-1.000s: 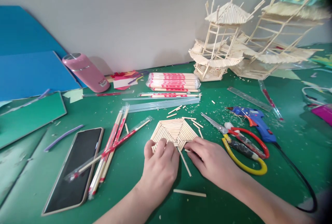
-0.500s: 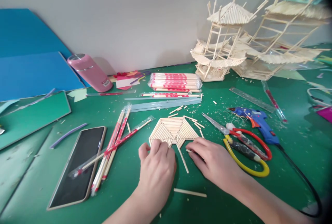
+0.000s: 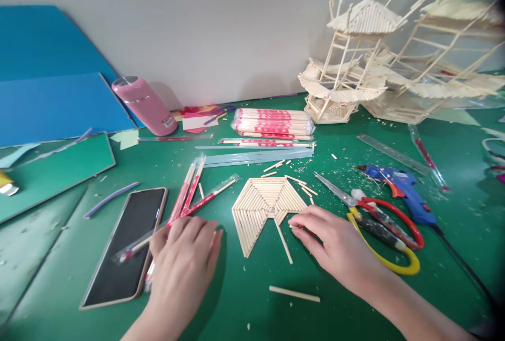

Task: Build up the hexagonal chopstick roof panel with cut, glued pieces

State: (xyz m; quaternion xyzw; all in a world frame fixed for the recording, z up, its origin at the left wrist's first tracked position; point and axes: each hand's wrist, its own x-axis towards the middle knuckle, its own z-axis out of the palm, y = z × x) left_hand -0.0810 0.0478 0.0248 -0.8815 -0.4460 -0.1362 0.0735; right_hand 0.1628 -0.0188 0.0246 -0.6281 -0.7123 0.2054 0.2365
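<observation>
The left hand (image 3: 185,262), fingers spread flat, rests on the red-wrapped wooden chopsticks (image 3: 185,201) left of the fan-shaped panel of glued pale sticks (image 3: 264,207) on the green tabletop (image 3: 244,299), while the right hand (image 3: 335,243) pinches a small stick piece at the panel's right edge, probably to fit it

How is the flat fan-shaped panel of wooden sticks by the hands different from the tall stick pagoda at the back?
The flat fan-shaped panel of wooden sticks lies flat on the green table; the tall stick pagoda model stands upright by the wall. The panel is one layer of sticks laid side by side; the pagoda is an open frame with tiered roofs. Both are pale, bare wood.
</observation>
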